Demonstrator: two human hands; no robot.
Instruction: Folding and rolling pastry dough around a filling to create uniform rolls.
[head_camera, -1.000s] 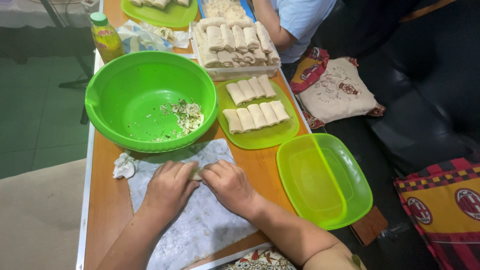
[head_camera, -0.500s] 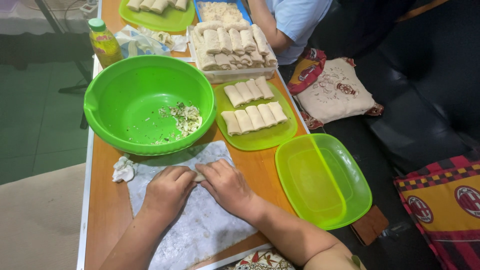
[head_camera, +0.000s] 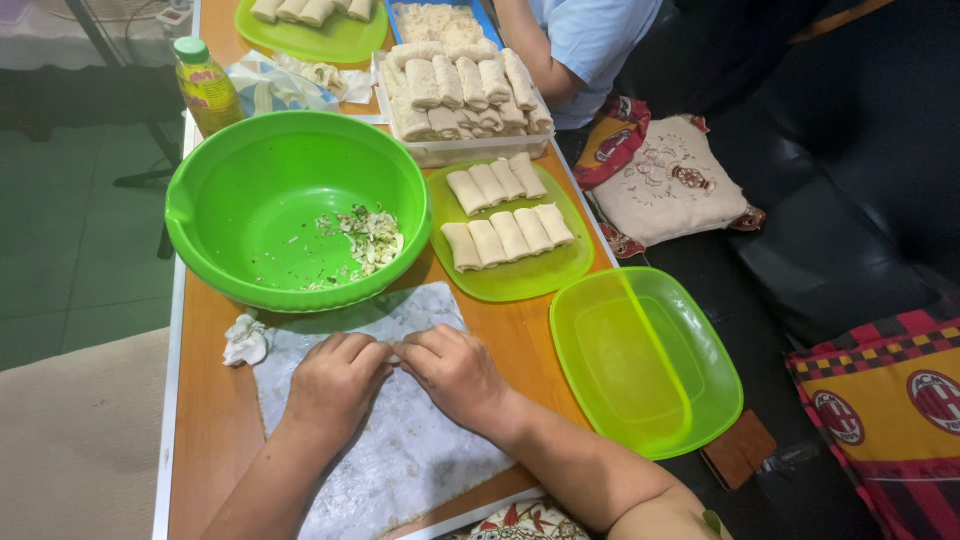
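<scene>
Below, both hands press a floured sheet on an orange table.

the left hand and right hand press side by side, fingers curled down, on a thin pale wrapper sheet spread on the wooden surface, with a small roll only just showing between them. just beyond them stands a big green bowl holding a little chopped filling, with a crumpled white scrap beside the sheet. to the right a green plate carries finished rolls, and an upturned green lid lies near the edge.
</scene>
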